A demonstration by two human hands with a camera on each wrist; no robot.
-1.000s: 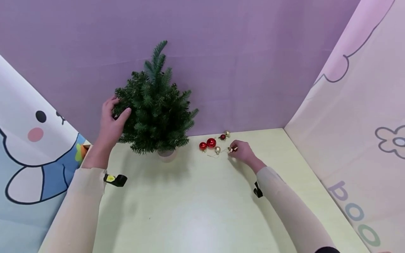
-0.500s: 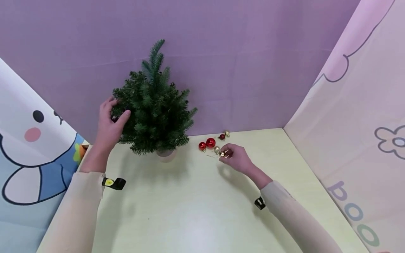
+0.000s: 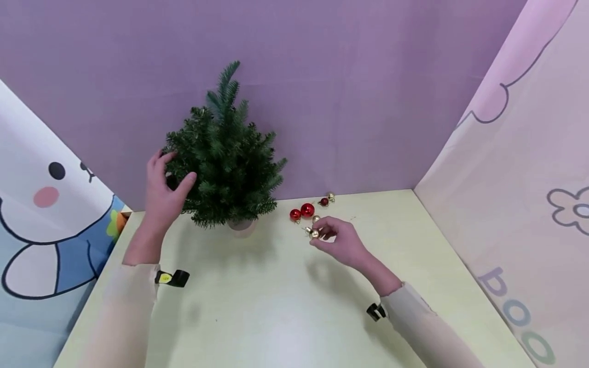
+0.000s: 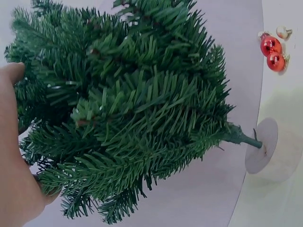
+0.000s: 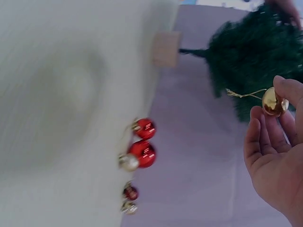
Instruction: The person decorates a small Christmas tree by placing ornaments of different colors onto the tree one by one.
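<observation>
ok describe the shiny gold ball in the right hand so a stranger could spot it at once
Start at the bushy dark green tree before the purple cloth backdrop, then move right to the bare right hand above the pale table. It pinches a shiny round gold ball with a gold string; unlike the shiny red balls and pale gold balls nearby, it is held off the table.
</observation>
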